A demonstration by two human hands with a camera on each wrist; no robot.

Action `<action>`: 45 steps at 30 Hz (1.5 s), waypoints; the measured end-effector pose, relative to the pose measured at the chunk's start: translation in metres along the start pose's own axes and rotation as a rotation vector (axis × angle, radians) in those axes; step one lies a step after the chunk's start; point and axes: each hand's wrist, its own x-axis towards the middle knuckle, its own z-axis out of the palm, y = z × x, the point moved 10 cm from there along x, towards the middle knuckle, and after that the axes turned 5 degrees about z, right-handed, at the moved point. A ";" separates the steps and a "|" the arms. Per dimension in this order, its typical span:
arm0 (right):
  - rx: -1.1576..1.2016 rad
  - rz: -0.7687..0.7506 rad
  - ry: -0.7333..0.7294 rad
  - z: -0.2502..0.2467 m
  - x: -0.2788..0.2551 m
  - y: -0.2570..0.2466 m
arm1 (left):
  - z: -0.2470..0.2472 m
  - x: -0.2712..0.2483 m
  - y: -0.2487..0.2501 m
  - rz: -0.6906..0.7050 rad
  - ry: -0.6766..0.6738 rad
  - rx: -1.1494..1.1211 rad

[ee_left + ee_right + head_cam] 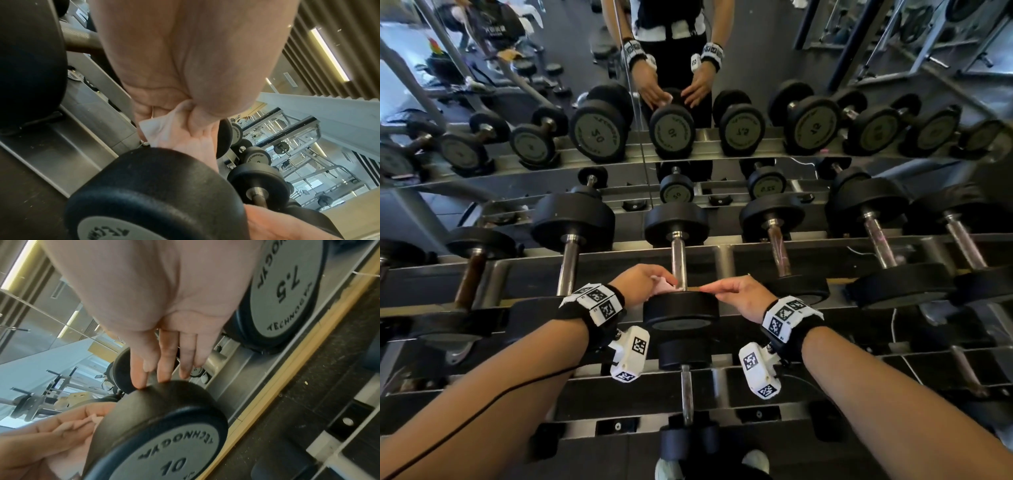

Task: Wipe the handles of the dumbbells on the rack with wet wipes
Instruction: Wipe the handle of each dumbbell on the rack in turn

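Mirrored gym wall behind tiered dumbbell rack [726, 255]. 10 dumbbell [681, 270] lies in rack centre, long axis running away from person. Left hand [642, 284] nearer, pinching crumpled wet wipe [664, 286] against handle's [679, 262] near left end. Right hand [739, 296], fingers straight, rests on near head.

A wall mirror [551, 51] stands behind the rack, a slatted ceiling [329, 40] carries a lit strip light [329, 53], and weight machines [308, 162] occupy the background.
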 end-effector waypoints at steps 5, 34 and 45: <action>-0.031 -0.032 0.093 -0.059 -0.005 -0.008 | -0.008 0.003 0.026 0.026 0.175 -0.220; 0.262 0.283 0.319 -0.172 -0.050 0.165 | 0.106 0.158 0.119 0.003 0.316 -0.256; 0.327 0.276 0.366 -0.172 -0.055 0.160 | 0.138 0.169 0.121 0.123 0.132 0.083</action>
